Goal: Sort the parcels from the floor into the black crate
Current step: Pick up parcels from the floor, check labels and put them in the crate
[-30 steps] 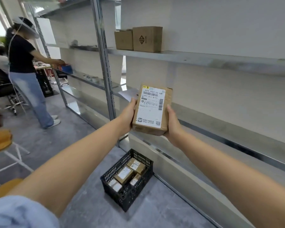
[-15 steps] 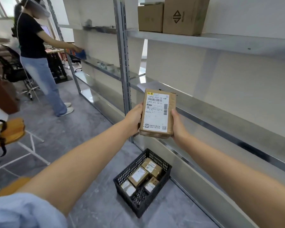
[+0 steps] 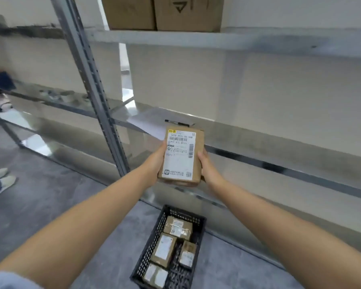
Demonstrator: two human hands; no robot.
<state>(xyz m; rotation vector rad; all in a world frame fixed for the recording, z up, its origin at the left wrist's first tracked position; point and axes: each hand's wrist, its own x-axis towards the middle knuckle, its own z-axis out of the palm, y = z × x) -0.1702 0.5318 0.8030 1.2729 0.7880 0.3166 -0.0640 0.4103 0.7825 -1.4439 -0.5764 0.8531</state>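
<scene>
since half a second ago: bystander at 10 o'clock has slid out of view, only shoes [image 3: 3,177] remaining at 9 o'clock; two cartons [image 3: 188,13] on the upper shelf at 12 o'clock now cut by the top edge.
item 1, parcel [image 3: 180,156]: brown, white label facing the camera, raised at centre before the middle shelf [image 3: 258,140], well above the crate.
left hand [image 3: 154,163] grips its left edge, thumb beside the label; right hand [image 3: 206,165] grips its right edge, fingers hidden behind.
item 2, black crate [image 3: 152,245]: on the grey floor at 6 o'clock, holding four smaller parcels [image 3: 165,249].
item 3, pen [image 3: 176,122] and paper sheet [image 3: 148,124]: on the middle shelf, just beyond item 1.
</scene>
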